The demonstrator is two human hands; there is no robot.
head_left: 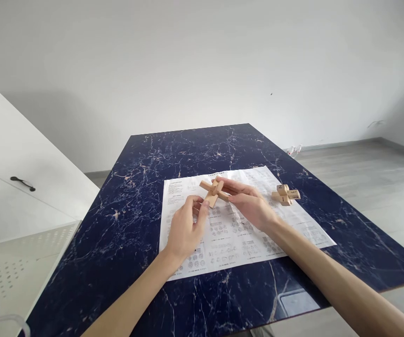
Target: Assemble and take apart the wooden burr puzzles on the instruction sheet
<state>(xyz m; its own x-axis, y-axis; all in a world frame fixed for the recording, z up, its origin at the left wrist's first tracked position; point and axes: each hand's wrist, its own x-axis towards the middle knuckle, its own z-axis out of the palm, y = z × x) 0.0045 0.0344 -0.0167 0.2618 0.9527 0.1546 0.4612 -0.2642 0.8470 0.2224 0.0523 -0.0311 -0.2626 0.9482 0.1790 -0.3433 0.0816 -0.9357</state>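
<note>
A wooden puzzle of crossed sticks (213, 190) is held just above a white instruction sheet (237, 234) on a dark blue marbled table (135, 187). My left hand (185, 228) pinches its near end with thumb and fingers closed. My right hand (249, 203) grips its right side, fingers wrapped on the sticks. A second, smaller assembled wooden puzzle (286, 194) lies on the sheet's right edge, apart from both hands.
A white cabinet with a black handle (22, 183) stands at the left, and a white perforated shelf (15, 267) sits below it. The table's near edge is close to my forearms. Grey floor and a white wall lie beyond.
</note>
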